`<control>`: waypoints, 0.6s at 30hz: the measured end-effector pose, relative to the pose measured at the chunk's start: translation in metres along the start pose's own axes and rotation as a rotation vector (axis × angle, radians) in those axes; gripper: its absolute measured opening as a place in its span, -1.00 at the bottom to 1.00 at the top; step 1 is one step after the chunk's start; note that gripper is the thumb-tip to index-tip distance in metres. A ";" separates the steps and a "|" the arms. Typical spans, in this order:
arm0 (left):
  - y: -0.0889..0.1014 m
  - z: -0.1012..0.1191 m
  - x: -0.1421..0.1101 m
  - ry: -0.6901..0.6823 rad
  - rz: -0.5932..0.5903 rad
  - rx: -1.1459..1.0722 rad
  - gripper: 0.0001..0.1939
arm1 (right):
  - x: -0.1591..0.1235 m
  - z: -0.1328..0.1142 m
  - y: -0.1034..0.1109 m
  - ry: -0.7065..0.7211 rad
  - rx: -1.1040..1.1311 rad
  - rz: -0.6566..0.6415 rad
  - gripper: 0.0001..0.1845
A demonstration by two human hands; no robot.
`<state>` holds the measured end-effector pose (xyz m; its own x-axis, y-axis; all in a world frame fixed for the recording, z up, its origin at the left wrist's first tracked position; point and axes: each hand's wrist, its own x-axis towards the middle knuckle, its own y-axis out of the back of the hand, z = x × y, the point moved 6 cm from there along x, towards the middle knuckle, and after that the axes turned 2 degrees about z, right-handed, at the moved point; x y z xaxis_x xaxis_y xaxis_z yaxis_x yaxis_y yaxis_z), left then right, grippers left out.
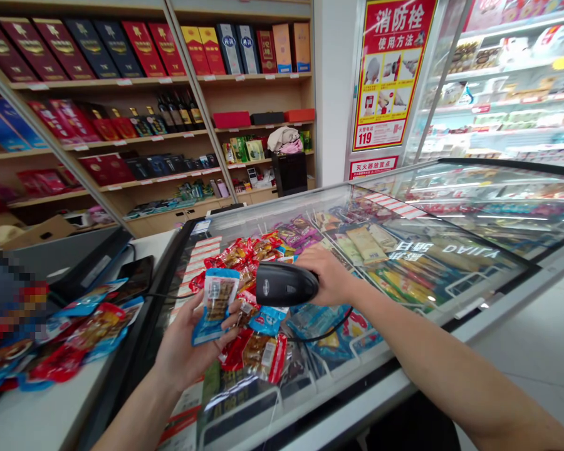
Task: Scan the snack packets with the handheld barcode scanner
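Head cam has the left hand [188, 335] holding a blue-edged snack packet [219, 302] mid-frame while the right hand [329, 275] grips a black scanner [282, 285] just beside it, so probably scanning, which calls for lining them up.

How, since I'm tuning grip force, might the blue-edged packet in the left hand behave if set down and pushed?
The blue-edged packet is probably light, being small in the left hand. Its glossy film may slide easily; its flattish shape probably won't roll.
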<state>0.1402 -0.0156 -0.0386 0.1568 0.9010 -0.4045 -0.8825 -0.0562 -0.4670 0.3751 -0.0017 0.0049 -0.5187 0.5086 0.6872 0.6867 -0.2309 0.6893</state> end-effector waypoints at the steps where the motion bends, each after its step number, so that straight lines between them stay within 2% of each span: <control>1: 0.000 -0.001 0.000 0.001 -0.007 0.006 -0.73 | 0.000 -0.001 0.000 0.007 0.003 -0.003 -0.62; 9: -0.001 0.000 0.001 -0.001 -0.027 0.013 -0.76 | 0.001 -0.001 -0.003 -0.011 -0.011 -0.044 -0.68; 14: -0.001 -0.002 0.000 -0.011 -0.024 0.018 -0.75 | -0.001 0.000 -0.001 0.015 0.021 0.019 -0.68; 16: 0.002 0.000 0.001 -0.068 -0.001 0.100 -0.70 | -0.003 0.003 0.000 0.010 0.023 0.041 -0.69; 18: 0.011 0.012 0.001 -0.217 0.072 0.279 -0.61 | -0.004 0.008 0.000 -0.011 0.007 0.050 -0.70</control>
<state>0.1252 -0.0099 -0.0344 0.0182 0.9711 -0.2378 -0.9797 -0.0302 -0.1984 0.3812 0.0028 -0.0001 -0.4784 0.5056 0.7180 0.7152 -0.2502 0.6527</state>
